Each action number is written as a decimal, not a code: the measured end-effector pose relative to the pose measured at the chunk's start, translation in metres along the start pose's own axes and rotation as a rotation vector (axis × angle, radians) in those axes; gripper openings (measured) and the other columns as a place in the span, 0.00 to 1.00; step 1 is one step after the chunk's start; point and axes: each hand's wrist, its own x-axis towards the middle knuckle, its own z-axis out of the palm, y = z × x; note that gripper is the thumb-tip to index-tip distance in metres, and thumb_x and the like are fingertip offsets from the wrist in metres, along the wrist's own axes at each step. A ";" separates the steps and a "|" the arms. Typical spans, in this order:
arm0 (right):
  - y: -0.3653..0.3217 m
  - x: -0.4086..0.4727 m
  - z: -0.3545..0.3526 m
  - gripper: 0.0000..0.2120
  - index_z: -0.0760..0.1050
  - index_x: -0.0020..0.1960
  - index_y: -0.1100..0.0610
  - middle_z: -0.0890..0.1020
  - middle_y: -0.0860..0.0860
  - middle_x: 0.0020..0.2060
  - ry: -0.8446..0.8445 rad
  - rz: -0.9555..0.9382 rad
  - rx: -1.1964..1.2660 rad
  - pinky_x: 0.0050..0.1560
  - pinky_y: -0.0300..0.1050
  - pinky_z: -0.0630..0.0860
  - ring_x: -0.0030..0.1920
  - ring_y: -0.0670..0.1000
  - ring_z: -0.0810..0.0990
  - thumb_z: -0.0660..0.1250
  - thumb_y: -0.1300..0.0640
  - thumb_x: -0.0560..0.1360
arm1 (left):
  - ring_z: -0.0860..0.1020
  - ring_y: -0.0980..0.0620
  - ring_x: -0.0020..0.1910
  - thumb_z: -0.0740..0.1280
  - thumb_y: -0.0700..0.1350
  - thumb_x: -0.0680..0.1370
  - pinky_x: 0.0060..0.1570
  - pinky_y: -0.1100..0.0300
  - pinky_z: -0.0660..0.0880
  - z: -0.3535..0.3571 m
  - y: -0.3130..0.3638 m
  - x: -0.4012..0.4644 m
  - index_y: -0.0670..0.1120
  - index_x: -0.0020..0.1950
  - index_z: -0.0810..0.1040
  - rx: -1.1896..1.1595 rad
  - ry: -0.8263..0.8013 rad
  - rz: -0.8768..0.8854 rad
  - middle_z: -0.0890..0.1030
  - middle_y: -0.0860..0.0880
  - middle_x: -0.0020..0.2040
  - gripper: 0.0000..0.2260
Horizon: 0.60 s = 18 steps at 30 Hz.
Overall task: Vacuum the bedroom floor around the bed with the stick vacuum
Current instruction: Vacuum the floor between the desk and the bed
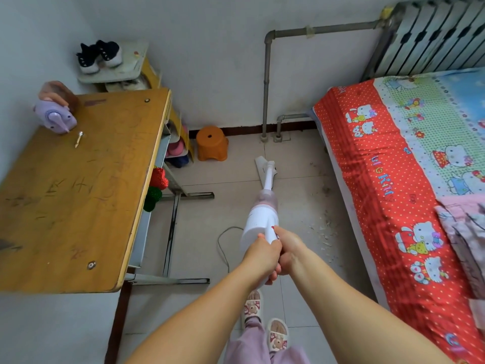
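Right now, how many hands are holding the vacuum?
2: the left hand and right hand both grip the stick vacuum's handle, side by side, between the desk and bed.

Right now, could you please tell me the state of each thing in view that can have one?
Stick vacuum: tilted, head on floor.
Left hand: grips the vacuum handle.
Right hand: grips the handle too.
Debris: scattered beside the bed.
Orange stool: upright by the wall.
Cord: loose on floor.
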 end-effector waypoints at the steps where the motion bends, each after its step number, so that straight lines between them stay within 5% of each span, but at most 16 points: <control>1: -0.001 0.002 0.000 0.22 0.78 0.42 0.60 0.82 0.54 0.28 -0.005 0.015 0.008 0.37 0.42 0.68 0.35 0.55 0.75 0.57 0.43 0.79 | 0.64 0.53 0.17 0.52 0.53 0.79 0.22 0.66 0.61 -0.001 0.001 0.000 0.47 0.76 0.55 0.041 0.007 0.009 0.70 0.48 0.25 0.26; 6: -0.006 0.003 -0.005 0.23 0.74 0.49 0.58 0.80 0.56 0.46 -0.066 0.045 -0.012 0.56 0.47 0.71 0.47 0.57 0.79 0.59 0.37 0.77 | 0.72 0.49 0.25 0.53 0.49 0.77 0.30 0.61 0.71 -0.005 0.007 -0.010 0.40 0.70 0.63 0.399 0.036 0.072 0.76 0.46 0.31 0.23; 8: -0.005 0.000 -0.006 0.25 0.74 0.54 0.61 0.80 0.56 0.54 -0.107 0.053 -0.083 0.55 0.51 0.71 0.59 0.58 0.78 0.62 0.38 0.76 | 0.79 0.46 0.34 0.54 0.48 0.78 0.40 0.57 0.74 -0.007 0.012 -0.016 0.40 0.63 0.71 0.649 0.075 0.106 0.81 0.44 0.40 0.19; 11: -0.002 0.004 -0.008 0.26 0.73 0.63 0.61 0.80 0.55 0.59 -0.127 0.006 -0.202 0.50 0.49 0.75 0.54 0.56 0.79 0.65 0.42 0.76 | 0.80 0.44 0.52 0.56 0.48 0.78 0.42 0.57 0.70 -0.006 0.011 -0.021 0.43 0.59 0.75 0.899 0.146 0.181 0.82 0.44 0.52 0.15; 15: -0.002 0.006 -0.007 0.20 0.76 0.52 0.61 0.81 0.54 0.41 -0.080 -0.041 -0.440 0.36 0.40 0.78 0.39 0.53 0.80 0.64 0.43 0.77 | 0.79 0.44 0.54 0.57 0.49 0.77 0.42 0.57 0.68 -0.006 0.004 -0.024 0.45 0.63 0.73 0.997 0.211 0.254 0.82 0.47 0.53 0.17; 18: 0.001 0.008 -0.003 0.15 0.73 0.39 0.59 0.75 0.52 0.29 -0.099 -0.047 -0.476 0.29 0.38 0.72 0.28 0.50 0.75 0.63 0.48 0.78 | 0.78 0.43 0.57 0.56 0.46 0.78 0.46 0.55 0.69 -0.008 0.004 -0.027 0.41 0.73 0.62 1.099 0.253 0.290 0.81 0.44 0.58 0.23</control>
